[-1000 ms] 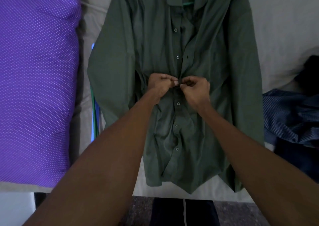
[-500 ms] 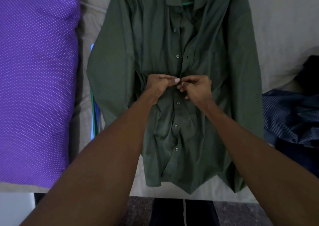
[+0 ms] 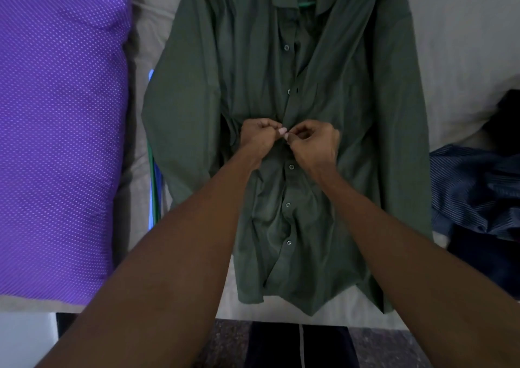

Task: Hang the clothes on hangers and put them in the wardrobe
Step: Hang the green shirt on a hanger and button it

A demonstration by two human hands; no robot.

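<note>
On the bed (image 3: 464,44), covered in a pale grey-beige sheet, a dark olive-green long-sleeved button-up shirt (image 3: 351,114) lies flat with its front facing up and its collar toward the far edge. A thin green hanger (image 3: 305,3) shows as a short arc in the open neck of the shirt, just beneath the collar.

Both hands meet at the shirt's button placket about halfway down its length. The left hand (image 3: 257,139) has its fingers curled tight, thumb and forefinger pinching the placket edge from its side. The right hand (image 3: 315,144) is likewise curled, its fingertips pinching the opposite edge of the placket, so the two thumbs nearly touch over one button position. Whether that button is through its hole cannot be told, as the fingers cover it. Buttons above and below the hands are visible along the placket.

Beside the shirt on the left lies a purple pillow with small white dots (image 3: 62,131). On the right, a crumpled dark navy pinstriped garment (image 3: 475,190) rests on the bed, touching the shirt's sleeve edge.
</note>
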